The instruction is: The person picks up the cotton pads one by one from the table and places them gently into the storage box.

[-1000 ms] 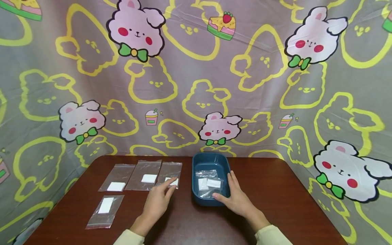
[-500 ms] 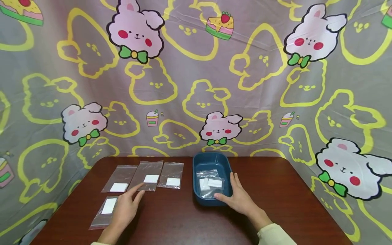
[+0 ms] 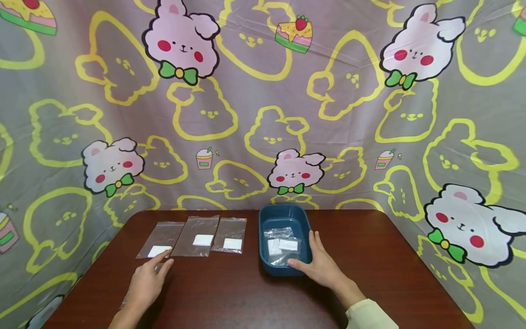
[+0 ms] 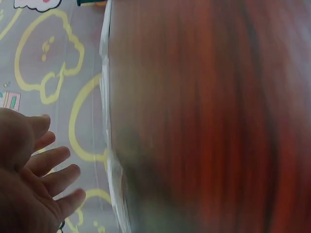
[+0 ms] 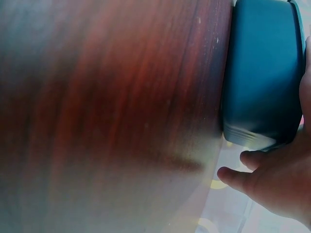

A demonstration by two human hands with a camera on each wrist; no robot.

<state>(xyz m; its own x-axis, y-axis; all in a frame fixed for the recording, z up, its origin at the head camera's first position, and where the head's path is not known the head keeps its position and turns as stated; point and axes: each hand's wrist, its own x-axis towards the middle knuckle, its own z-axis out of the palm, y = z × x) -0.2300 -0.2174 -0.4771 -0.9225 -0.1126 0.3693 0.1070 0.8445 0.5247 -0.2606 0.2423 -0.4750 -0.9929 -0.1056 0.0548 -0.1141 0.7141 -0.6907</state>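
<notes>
My left hand (image 3: pixel 144 282) is low over the table's left side, its forearm covering most of the front-left zip bag (image 3: pixel 125 298). Its index fingertip is at the leftmost back zip bag (image 3: pixel 158 234), near the white piece inside; whether they touch I cannot tell. Loosely spread fingers (image 4: pixel 57 179) show in the left wrist view, holding nothing. Against the right side of a blue bin (image 3: pixel 282 270) rests my right hand (image 3: pixel 322 267), thumb at the near rim, fingers along the outer wall. Small zip bags (image 3: pixel 283 246) with white pieces lie inside the bin.
Two more zip bags, a middle one (image 3: pixel 197 230) and a right one (image 3: pixel 231 230), lie flat in the back row, each with a white piece. The brown wooden table (image 3: pixel 246 301) ends at a patterned curtain (image 3: pixel 246 91) behind and on both sides.
My left hand has moved left along the row, from the right bag past the middle one to the leftmost, now covering the front-left bag. The right hand has stayed at the bin.
</notes>
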